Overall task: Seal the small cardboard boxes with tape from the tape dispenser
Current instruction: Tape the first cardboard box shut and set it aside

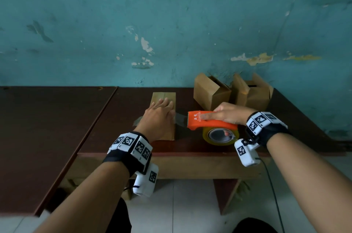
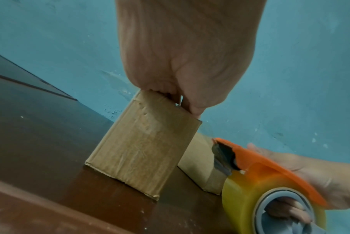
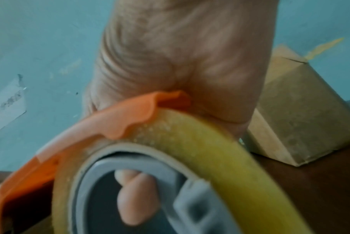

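Note:
A small closed cardboard box (image 1: pixel 165 96) (image 2: pixel 143 152) stands on the dark brown table (image 1: pixel 114 130). My left hand (image 1: pixel 158 116) (image 2: pixel 186 55) lies flat on its top with straight fingers, pressing down. A strip of clear tape (image 1: pixel 181 118) runs off the box's right side to the orange tape dispenser (image 1: pixel 207 121) (image 2: pixel 270 171) (image 3: pixel 109 123); a tape tail (image 1: pixel 138 120) sticks out on the left. My right hand (image 1: pixel 228 113) (image 3: pixel 180 55) grips the dispenser from above, just right of the box. Its fingertips (image 3: pixel 137 197) show through the core of the yellowish tape roll (image 1: pixel 206 135) (image 2: pixel 242 190).
Two cardboard boxes with raised flaps (image 1: pixel 211 93) (image 1: pixel 253 92) stand behind the dispenser against the teal wall (image 1: pixel 171 23). A second table (image 1: pixel 47 128) adjoins on the left. The table's front edge (image 1: pixel 171 154) is close to me. A cable (image 1: pixel 272 185) hangs at the right.

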Action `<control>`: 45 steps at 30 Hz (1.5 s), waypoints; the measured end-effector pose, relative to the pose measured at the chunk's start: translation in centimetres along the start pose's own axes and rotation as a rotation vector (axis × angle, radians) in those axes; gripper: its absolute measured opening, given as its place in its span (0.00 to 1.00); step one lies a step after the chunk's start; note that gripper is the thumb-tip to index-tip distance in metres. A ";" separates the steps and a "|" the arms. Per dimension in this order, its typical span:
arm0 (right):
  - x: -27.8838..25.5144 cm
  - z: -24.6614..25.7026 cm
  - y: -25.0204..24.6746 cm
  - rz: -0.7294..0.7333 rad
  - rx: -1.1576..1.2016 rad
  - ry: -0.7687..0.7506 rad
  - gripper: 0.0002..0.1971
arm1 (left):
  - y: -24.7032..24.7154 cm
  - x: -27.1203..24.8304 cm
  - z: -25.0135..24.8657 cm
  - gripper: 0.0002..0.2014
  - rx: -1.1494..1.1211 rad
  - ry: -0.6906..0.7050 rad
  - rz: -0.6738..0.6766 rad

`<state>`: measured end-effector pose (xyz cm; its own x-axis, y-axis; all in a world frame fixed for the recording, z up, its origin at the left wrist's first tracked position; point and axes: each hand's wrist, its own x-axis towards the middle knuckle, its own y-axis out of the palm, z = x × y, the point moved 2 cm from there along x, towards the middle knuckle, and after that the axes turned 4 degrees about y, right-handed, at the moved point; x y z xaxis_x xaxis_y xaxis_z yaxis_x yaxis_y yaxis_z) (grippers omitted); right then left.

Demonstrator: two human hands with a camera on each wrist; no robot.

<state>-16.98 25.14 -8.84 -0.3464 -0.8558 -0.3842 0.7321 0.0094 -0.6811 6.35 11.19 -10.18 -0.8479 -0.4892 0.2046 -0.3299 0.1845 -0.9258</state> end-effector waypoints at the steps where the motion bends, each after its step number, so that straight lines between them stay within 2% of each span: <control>1: 0.1 0.5 0.0 0.000 -0.044 0.014 0.56 | 0.0 0.1 0.0 0.22 0.001 -0.002 0.005; 6: 0.9 2.5 0.8 0.020 -0.174 0.095 0.52 | 0.1 0.1 0.0 0.24 0.044 -0.011 0.036; 12: 1.3 4.1 1.9 0.029 -0.224 0.133 0.57 | -0.3 -0.1 -0.7 0.24 0.066 -0.020 0.060; 16: 1.2 4.5 2.2 0.024 -0.255 0.139 0.50 | -0.5 -0.3 -1.1 0.24 0.098 -0.022 0.083; 27: 1.1 4.4 2.3 0.050 -0.160 0.209 0.45 | -0.6 -0.1 -1.0 0.24 0.104 -0.020 0.100; 30: 1.2 5.4 2.7 0.040 -0.357 0.175 0.44 | -0.5 0.1 -0.7 0.24 0.077 -0.027 0.084; 32: 1.2 5.7 3.0 0.055 -0.408 0.162 0.43 | -0.3 0.2 -0.4 0.24 0.063 -0.032 0.086; 37: 0.2 4.2 2.5 0.071 -0.297 0.193 0.42 | 0.2 0.6 0.2 0.24 0.055 -0.037 0.082; 41: -0.8 2.6 1.9 0.073 -0.063 0.207 0.47 | 0.4 0.9 0.6 0.23 0.076 -0.011 0.079; 43: -1.2 1.8 1.4 0.045 0.011 0.215 0.50 | 0.2 0.8 0.7 0.23 0.076 -0.016 0.080; 45: -1.7 1.2 1.1 -0.051 0.053 0.219 0.46 | 0.1 0.8 0.5 0.22 0.078 -0.018 0.074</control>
<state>-14.90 26.01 -8.21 -0.4990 -0.7215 -0.4799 0.7379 -0.0634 -0.6719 5.86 10.34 -10.26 -0.8609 -0.4921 0.1293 -0.2323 0.1540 -0.9604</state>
